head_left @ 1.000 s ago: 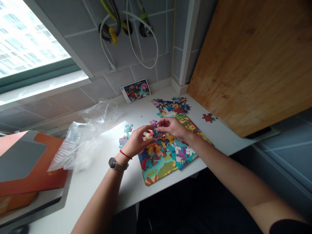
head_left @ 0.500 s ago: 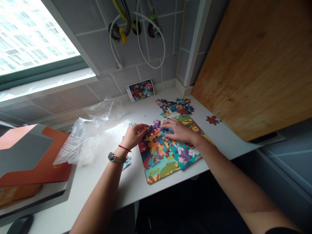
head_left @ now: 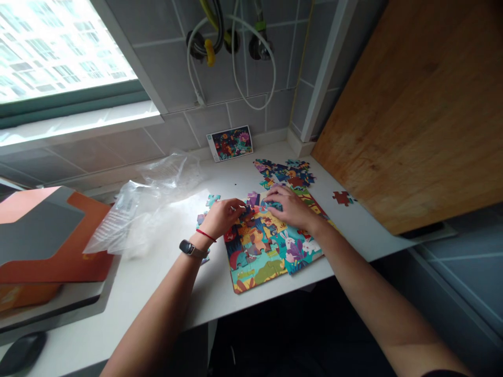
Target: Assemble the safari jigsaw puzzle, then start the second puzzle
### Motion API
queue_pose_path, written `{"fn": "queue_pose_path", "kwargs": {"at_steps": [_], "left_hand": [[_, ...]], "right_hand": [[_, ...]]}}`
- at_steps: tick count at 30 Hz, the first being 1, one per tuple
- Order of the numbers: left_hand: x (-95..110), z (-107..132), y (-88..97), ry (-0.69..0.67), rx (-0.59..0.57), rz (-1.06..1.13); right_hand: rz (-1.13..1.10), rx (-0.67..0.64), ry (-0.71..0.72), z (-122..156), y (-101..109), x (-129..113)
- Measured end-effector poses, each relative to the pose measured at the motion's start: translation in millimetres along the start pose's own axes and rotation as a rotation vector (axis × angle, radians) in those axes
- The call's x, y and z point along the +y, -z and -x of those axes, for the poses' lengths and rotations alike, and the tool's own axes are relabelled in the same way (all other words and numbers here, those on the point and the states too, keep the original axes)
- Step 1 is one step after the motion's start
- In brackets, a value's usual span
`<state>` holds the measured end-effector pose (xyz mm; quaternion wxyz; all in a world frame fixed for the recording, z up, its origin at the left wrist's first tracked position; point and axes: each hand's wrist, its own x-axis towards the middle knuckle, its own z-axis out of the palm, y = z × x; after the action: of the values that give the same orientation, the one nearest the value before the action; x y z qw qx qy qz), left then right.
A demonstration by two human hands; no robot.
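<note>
A colourful, partly assembled jigsaw puzzle (head_left: 259,256) with animals lies on the white table below both hands. My left hand (head_left: 223,217) is at its upper left, thumb and fingers pinched on a dark blue puzzle piece (head_left: 246,211). Over the top edge, my right hand (head_left: 293,208) curls its fingers and thumb around a blue puzzle piece (head_left: 274,204); its palm hides part of the puzzle. A purple piece (head_left: 253,199) sits between the hands. Some loose teal and pink pieces (head_left: 213,199) lie beside my left hand, partly covered by it.
A heap of loose pieces (head_left: 288,172) lies behind the puzzle, and a brown piece (head_left: 342,198) lies to the right. A picture card (head_left: 231,143) leans on the tiled wall. Clear plastic bags (head_left: 143,209), an orange-grey box (head_left: 51,235) and a black mouse (head_left: 23,353) are left.
My left hand has shifted slightly right with the dark blue piece. The fingers of my right hand have drawn in around the blue piece. The camera view has shifted a little.
</note>
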<state>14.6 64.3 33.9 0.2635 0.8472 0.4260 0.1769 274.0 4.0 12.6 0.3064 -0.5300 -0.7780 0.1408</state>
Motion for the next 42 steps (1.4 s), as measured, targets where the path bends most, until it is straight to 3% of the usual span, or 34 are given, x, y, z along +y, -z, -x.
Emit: {"fn": "queue_pose_path", "kwargs": {"at_steps": [3,6,25,30,36,42], "left_hand": [[-3.1,-0.6,-6.1,-0.029,0.024,-0.017],[-5.0,-1.1,-11.3,-0.041,0.044,-0.03],[-9.3,-3.5,3.2,-0.004,0.011,-0.093],[-11.9,-4.5,4.7,0.027,0.005,-0.04],[-18.5,-6.6,2.4,0.062,0.004,0.007],[-23.3,-8.6,2.9,0.069,0.017,0.083]], "right_hand": [[-0.116,-0.128,0.107,-1.7,0.0,-14.2],[-0.124,-0.193,0.129,-2.1,-0.2,-21.6],[-0.077,-0.262,0.083,-0.6,-1.7,-18.9],[-0.111,-0.276,0.081,1.3,8.4,-28.2],[0.04,-0.36,0.099,21.1,7.3,-54.9],[0.187,-0.412,0.112,29.4,-5.4,-60.5]]}}
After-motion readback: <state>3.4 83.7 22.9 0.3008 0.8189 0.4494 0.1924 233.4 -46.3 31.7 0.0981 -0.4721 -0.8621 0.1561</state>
